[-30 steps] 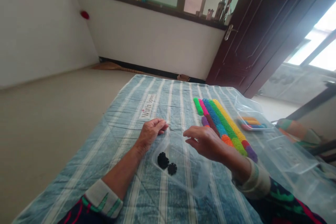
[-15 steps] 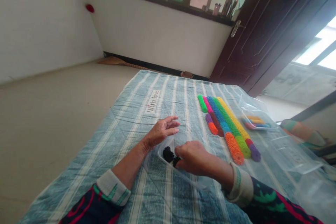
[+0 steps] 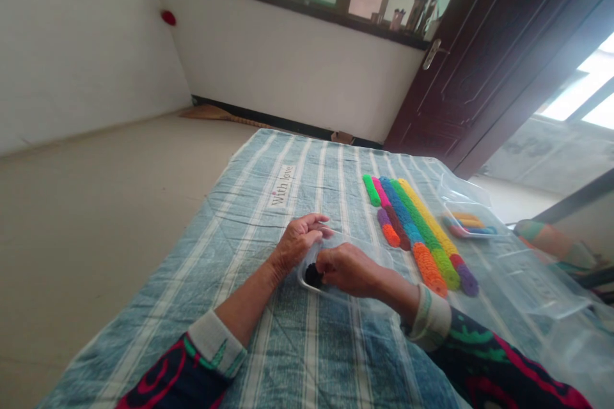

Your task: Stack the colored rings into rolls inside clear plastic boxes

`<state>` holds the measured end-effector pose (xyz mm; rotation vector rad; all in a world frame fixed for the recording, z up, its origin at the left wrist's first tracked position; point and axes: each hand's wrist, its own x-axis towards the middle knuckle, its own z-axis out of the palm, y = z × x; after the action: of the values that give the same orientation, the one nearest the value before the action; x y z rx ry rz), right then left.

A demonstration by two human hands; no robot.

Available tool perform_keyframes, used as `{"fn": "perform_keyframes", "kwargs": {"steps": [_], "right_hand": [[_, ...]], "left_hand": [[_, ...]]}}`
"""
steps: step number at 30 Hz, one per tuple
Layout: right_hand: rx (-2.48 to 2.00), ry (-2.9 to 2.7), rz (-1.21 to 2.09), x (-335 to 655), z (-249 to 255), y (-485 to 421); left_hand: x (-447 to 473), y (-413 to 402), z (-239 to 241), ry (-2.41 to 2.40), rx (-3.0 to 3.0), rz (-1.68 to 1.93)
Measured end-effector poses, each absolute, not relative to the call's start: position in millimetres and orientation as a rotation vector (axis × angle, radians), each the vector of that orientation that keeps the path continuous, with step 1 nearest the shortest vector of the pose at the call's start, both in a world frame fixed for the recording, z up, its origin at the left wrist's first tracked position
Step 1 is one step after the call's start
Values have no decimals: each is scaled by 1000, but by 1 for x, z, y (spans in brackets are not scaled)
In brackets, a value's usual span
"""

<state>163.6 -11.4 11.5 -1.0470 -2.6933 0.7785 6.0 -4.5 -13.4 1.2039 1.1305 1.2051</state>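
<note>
A clear plastic box (image 3: 330, 297) sits on the cloth in front of me. At its left end lie black notched building discs (image 3: 313, 276), partly covered by fingers. My right hand (image 3: 350, 268) reaches into the box, thumb and fingers pinched at these black discs; its fingertips are partly hidden. My left hand (image 3: 300, 243) rests against the box's far left rim, fingers stretched out and thumb close to them. To the right, colourful rods of stacked discs lie side by side, among them a yellow rod (image 3: 426, 214), a blue rod (image 3: 398, 208) and an orange section (image 3: 428, 268).
Another clear box (image 3: 480, 233) with coloured rods stands at the right, its lid raised. Clear plastic containers (image 3: 537, 284) lie nearer at the right edge. A striped blue cloth (image 3: 240, 255) covers the table. A dark door (image 3: 446, 77) stands beyond.
The box has shifted slightly away from me. My right hand moved up and left over the black discs, covering more of them. My left hand has come closer to the rim, its thumb nearer the fingers.
</note>
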Motion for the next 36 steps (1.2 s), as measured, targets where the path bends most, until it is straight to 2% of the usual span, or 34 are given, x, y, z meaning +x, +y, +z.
{"fn": "perform_keyframes", "kwargs": {"steps": [14,30,36], "right_hand": [[-1217,-2803,752,147,27,-11],[-1152,-2797,930,146,24,-6],[-1120,-2814,755,147,17,-6]], "left_hand": [[9,-6,-11,1200,1194,1220],[8,-4,-10,1183,1204,1197],[6,-4,-8,1177,1217,1195]]}}
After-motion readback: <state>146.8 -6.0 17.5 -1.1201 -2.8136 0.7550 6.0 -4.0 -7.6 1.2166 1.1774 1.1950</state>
